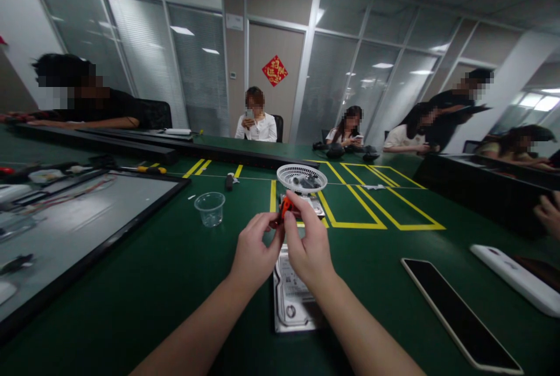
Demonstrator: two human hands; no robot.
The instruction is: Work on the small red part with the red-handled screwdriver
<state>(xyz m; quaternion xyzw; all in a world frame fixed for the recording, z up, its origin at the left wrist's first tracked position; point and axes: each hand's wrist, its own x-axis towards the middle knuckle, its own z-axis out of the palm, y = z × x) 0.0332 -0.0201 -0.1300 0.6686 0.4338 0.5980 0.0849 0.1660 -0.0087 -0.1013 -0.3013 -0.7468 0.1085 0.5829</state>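
My left hand (258, 247) and my right hand (310, 242) meet above the table with fingertips pinched. Between them is a small orange-red and dark piece (286, 206), mostly covered by the fingers, so its kind is unclear. Beneath my hands a silver hard drive (289, 309) lies flat, partly hidden by my right hand and forearm. Just beyond the fingers sits a second hard drive (317, 206). Behind it a white round basket (301, 169) holds several small dark parts. A clear plastic cup (210, 210) stands left of my hands.
On the left lies a large framed panel (109, 201) with cables and a yellow-handled screwdriver (151, 170). To the right are a phone (459, 312), a white device (516, 277) and a black case (481, 189). Yellow tape marks the green table (371, 271). Several people sit around it.
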